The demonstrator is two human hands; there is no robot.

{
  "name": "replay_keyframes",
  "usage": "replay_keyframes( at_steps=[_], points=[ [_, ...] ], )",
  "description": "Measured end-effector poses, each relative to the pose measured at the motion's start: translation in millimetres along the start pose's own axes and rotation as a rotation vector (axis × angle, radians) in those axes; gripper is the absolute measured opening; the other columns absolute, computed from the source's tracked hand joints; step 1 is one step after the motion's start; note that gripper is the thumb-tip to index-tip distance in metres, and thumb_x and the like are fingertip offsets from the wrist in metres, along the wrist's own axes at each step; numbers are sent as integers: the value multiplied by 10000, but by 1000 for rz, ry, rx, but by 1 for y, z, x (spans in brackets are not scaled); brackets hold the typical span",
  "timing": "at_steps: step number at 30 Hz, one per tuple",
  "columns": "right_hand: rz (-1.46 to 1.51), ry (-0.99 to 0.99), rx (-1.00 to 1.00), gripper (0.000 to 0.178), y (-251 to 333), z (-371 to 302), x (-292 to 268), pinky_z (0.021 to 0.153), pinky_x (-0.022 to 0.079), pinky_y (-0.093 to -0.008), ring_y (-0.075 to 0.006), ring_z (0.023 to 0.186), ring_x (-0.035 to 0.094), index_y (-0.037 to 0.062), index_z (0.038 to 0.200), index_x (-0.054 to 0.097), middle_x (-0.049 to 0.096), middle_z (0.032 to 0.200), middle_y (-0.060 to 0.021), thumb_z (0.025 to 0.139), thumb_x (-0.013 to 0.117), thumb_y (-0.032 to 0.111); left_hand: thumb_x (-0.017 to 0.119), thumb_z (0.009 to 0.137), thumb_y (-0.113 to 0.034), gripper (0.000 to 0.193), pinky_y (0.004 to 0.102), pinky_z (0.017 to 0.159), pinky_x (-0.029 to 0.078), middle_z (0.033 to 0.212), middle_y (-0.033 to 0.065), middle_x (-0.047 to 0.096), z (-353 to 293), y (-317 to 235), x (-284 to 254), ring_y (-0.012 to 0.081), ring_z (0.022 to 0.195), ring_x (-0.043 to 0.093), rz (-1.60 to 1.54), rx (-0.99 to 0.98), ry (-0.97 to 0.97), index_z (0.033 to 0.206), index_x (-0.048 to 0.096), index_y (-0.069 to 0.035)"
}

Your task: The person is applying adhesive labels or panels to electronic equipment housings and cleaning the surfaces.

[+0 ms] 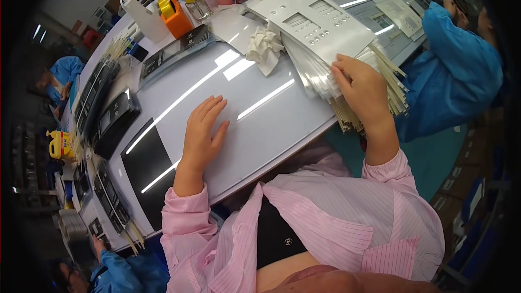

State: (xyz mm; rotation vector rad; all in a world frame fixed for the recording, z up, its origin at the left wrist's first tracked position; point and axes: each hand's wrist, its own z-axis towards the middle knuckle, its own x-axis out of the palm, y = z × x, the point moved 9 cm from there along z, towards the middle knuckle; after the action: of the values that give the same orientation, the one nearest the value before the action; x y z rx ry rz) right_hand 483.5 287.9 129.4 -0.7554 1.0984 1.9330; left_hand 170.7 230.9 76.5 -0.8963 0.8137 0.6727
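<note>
My left hand (202,134) hovers over or rests on the glossy white tabletop (255,130), its fingers stretched out and holding nothing; contact with the surface is hard to judge. At the right, my right hand (362,88) has its thumb and fingertips closed at the near edge of a white panel sheet (331,27). That sheet has two rectangular windows and rows of small cutouts. It lies on top of a fanned stack of similar sheets (309,68), with pale strips (399,95) sticking out along the right side.
Crumpled white paper (265,49) lies beside the stack. Farther back stand an orange tape dispenser (176,17), a white bottle (144,19) and a yellow-capped bottle (195,5). Black panels (114,119) line the left. A person in blue (461,59) sits close at the right; others work around the table.
</note>
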Motion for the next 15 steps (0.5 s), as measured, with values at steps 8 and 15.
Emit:
replay_keyframes(
  at_steps=[8,15],
  points=[
    [331,-403,95,165,-6,-2,-76,693,546,-279,-157,790,685,35,1033,681,705,915,-50,968,616,172,672,847,-68,400,431,1048,389,1278,121,616,-4,-7,-9,330,1245,532,-160,-13,-58,1242,613,-65],
    [1746,-223,138,129,72,-29,14,806,596,-352,-154,852,676,65,1082,548,638,976,-47,1020,514,173,558,992,-270,568,405,1023,431,1415,156,483,-19,-36,-6,303,1231,546,-1162,-51,-116,1462,346,-31]
  ],
)
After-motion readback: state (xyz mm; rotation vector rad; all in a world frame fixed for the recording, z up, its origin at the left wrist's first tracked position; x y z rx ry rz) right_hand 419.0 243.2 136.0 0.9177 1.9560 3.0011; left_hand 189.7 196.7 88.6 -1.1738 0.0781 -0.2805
